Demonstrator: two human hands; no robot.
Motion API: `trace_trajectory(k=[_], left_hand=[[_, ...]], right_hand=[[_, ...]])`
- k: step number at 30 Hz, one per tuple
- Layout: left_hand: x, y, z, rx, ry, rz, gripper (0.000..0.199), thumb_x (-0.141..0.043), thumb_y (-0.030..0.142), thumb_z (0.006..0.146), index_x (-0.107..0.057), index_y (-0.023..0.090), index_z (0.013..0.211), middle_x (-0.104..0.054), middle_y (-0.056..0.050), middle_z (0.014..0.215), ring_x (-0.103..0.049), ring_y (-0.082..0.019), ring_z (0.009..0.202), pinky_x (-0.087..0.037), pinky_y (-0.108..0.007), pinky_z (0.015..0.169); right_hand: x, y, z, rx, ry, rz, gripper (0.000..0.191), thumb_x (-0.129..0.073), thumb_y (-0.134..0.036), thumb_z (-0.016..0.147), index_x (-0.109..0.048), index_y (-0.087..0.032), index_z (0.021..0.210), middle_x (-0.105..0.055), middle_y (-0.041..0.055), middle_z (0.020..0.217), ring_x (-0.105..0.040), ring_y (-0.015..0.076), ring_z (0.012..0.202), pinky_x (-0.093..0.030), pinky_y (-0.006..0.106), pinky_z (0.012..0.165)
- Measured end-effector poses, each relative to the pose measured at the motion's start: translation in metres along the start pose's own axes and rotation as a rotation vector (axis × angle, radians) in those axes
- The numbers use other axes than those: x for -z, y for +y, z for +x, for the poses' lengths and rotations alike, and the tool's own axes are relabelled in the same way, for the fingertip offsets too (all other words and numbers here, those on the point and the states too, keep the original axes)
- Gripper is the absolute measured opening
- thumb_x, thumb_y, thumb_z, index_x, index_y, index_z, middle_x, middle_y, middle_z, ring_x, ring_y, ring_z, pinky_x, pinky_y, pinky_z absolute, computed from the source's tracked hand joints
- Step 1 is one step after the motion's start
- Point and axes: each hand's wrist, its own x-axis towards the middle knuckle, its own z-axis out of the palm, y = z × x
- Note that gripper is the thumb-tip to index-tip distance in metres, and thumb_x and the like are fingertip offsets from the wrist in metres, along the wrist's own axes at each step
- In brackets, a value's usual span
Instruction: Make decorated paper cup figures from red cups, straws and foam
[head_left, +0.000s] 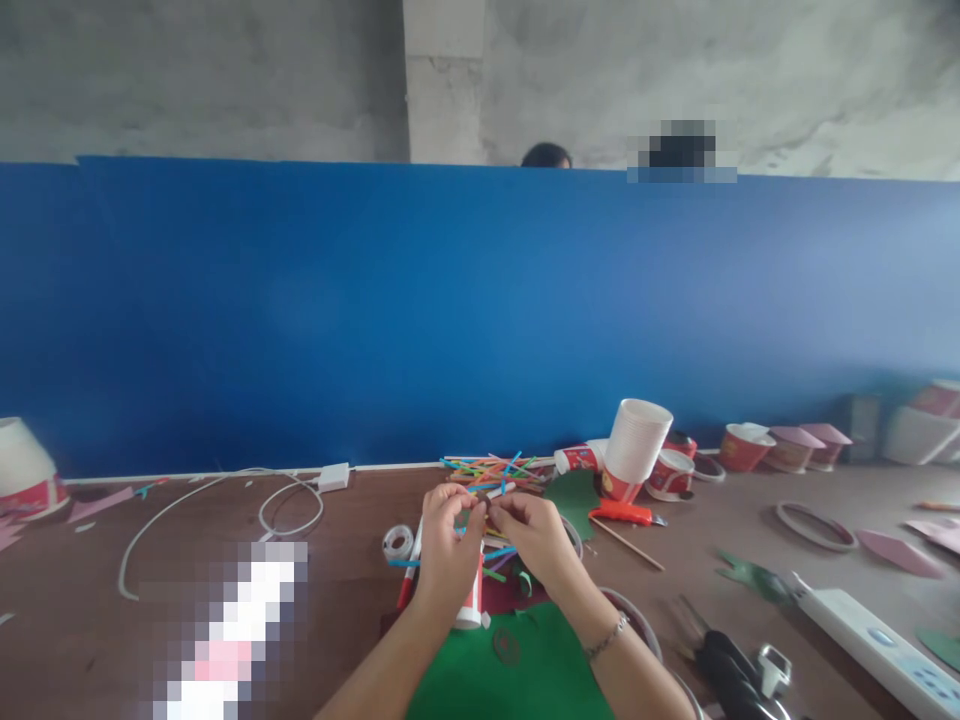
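Note:
My left hand [448, 535] and my right hand [538, 530] meet over the middle of the table. Both pinch a small dark brown piece [484, 498] between thumbs and fingertips; its exact kind cannot be made out. Under them lies a red and white paper cup [470, 608] on its side, partly hidden by the left hand. Between my forearms a green sheet [525, 665] is spread out, with a brown coil-like disc [506, 646] on it. Coloured sticks [499, 467] are heaped just beyond the fingers. A roll of clear tape [397, 543] sits left of my left hand.
A stack of white paper cups [637, 445] stands behind, right of the hands, near an orange utility knife [622, 512]. Black-handled scissors [731, 665] and a power strip [877, 640] lie at right. A white cable [161, 508] loops at left. A blue partition [375, 320] closes the back.

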Motion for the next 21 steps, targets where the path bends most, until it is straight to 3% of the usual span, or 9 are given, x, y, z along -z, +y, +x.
trace_trajectory(k=[10,13,16,18,21], left_hand=[[-0.002,-0.004,0.006,0.177,-0.069,-0.178,0.021,-0.055,0.034,0.079,-0.062,0.016,0.071,-0.059,-0.006,0.09,-0.055,-0.02,0.087,-0.043,-0.029,0.076],[0.004,-0.008,0.013,0.228,-0.081,-0.236,0.024,-0.054,0.038,0.079,-0.061,0.016,0.074,-0.061,-0.005,0.084,-0.056,-0.017,0.076,-0.043,-0.027,0.068],[0.015,-0.013,0.021,0.25,-0.106,-0.155,0.027,-0.053,0.041,0.079,-0.062,0.015,0.081,-0.063,-0.004,0.078,-0.056,-0.016,0.068,-0.043,-0.027,0.064],[0.021,-0.015,0.025,0.192,-0.132,-0.02,0.025,-0.053,0.038,0.079,-0.063,0.016,0.079,-0.065,-0.005,0.08,-0.058,-0.019,0.073,-0.043,-0.029,0.069],[0.024,-0.014,0.027,0.103,-0.211,0.153,0.017,-0.054,0.031,0.077,-0.065,0.017,0.075,-0.066,-0.005,0.08,-0.059,-0.021,0.078,-0.042,-0.032,0.074]], right_hand=[[0.002,-0.004,0.0,0.062,-0.002,-0.071,0.023,-0.052,-0.032,0.076,-0.058,-0.015,0.061,-0.05,-0.0022,0.053,-0.041,0.0104,0.05,-0.032,0.022,0.049],[0.009,-0.004,0.001,0.062,0.023,-0.244,0.019,-0.049,-0.026,0.076,-0.057,-0.017,0.06,-0.054,-0.0011,0.055,-0.045,0.0115,0.052,-0.033,0.022,0.05],[0.02,0.003,0.002,0.007,0.003,-0.63,0.025,-0.048,-0.022,0.075,-0.054,-0.017,0.052,-0.055,0.0013,0.051,-0.05,0.0139,0.052,-0.033,0.024,0.052],[0.024,0.009,0.003,-0.01,-0.036,-0.811,0.022,-0.048,-0.016,0.074,-0.057,-0.017,0.054,-0.058,0.0035,0.052,-0.054,0.0165,0.054,-0.034,0.026,0.055],[0.02,0.01,0.003,0.094,-0.038,-0.67,0.021,-0.048,-0.012,0.074,-0.066,-0.017,0.082,-0.069,0.0069,0.076,-0.062,0.0197,0.073,-0.041,0.026,0.066]])
